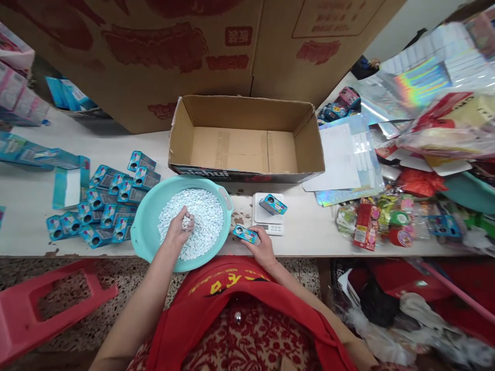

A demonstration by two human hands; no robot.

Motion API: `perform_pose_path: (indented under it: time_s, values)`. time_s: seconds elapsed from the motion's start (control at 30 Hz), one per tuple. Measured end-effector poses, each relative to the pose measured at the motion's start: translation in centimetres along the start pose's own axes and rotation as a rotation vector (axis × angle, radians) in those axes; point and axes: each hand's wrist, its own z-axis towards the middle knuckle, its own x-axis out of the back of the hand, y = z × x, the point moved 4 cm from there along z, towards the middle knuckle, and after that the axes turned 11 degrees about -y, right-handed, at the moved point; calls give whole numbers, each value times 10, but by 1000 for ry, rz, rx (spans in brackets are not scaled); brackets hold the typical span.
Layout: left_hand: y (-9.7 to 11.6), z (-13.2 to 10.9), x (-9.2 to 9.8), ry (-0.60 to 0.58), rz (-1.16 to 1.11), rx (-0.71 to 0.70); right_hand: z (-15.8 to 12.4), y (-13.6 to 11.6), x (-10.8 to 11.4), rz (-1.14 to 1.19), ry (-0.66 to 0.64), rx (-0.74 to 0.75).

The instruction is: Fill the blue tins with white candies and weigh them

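My left hand is over the turquoise plastic basin, its fingers closed round a few small white candies. Many more of these pale pellet-like candies fill the basin's bottom. Just right of the basin, my right hand grips a small blue printed box between thumb and fingers. Behind that hand lies a white digital scale, with another blue box on its plate. Several similar blue boxes with dark round openings are grouped left of the basin.
An open cardboard carton stands behind the basin, before a big brown carton. Flat blue packaging lies at left. Sheets and bagged sweets crowd the right. A pink stool is below the table edge.
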Motion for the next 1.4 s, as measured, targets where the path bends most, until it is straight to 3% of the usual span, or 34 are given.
perform_pose_path:
  time_s: [0.27,0.33,0.43,0.47,0.57,0.63,0.77,0.87,0.93,1.0,1.1,1.2,1.4]
  values:
    - [-5,-5,5,25,-175,62,-6,-7,16,-37,-84,91]
    - [-4,-6,7,35,-207,46,2,-10,37,-91,84,81]
    - [-4,-6,7,61,-236,15,20,-4,75,-239,486,-48]
    - [-4,-6,6,65,-239,15,28,0,84,-246,528,-107]
    - [-8,-6,0,43,-242,35,54,11,95,-123,383,-240]
    - [-7,-9,-6,19,-249,26,62,1,95,-51,325,-236]
    - [10,-28,-27,-26,-257,-90,66,-58,74,-69,230,6]
    - [32,-51,-56,-156,-211,-287,68,-100,33,-74,-8,170]
    - [44,-66,-75,-231,-139,-453,69,-116,4,-58,-131,225]
    - [50,-77,-88,-236,-50,-592,70,-122,-19,-53,-192,257]
    - [51,-83,-91,-154,32,-720,71,-125,-38,-71,-214,285]
    - [49,-82,-85,-83,40,-774,72,-125,-44,-107,-238,283]
    - [48,-79,-78,-81,53,-804,73,-124,-49,-99,-270,270]
